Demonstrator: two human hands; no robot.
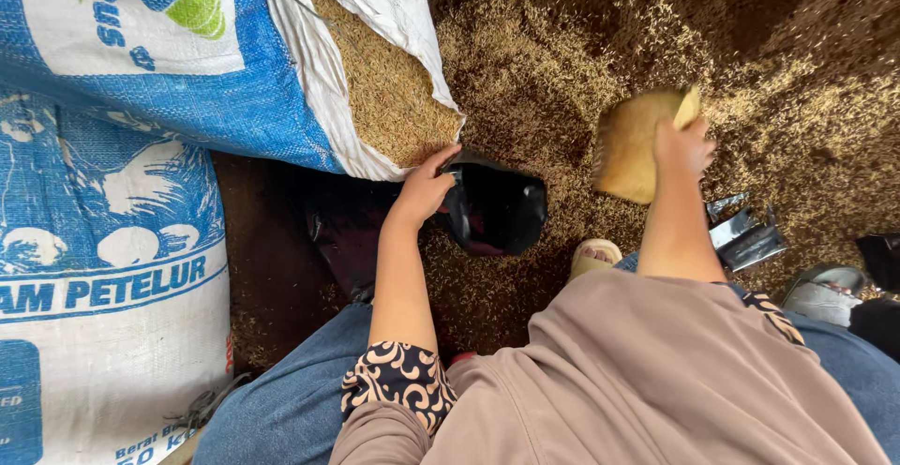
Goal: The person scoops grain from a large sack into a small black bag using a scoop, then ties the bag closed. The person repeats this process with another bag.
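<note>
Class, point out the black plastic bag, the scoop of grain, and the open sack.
black plastic bag [502, 210], head view, dark inside of its mouth.
scoop [630, 146], head view, its grain-filled bowl.
open sack [389, 90], head view, exposed grain inside.

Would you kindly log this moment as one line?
left hand: holds black bag open | right hand: holds grain-filled scoop | grain on floor

Left hand [427, 187] holds black bag [495, 207]; right hand [682, 144] lifts grain scoop [633, 144].
</note>
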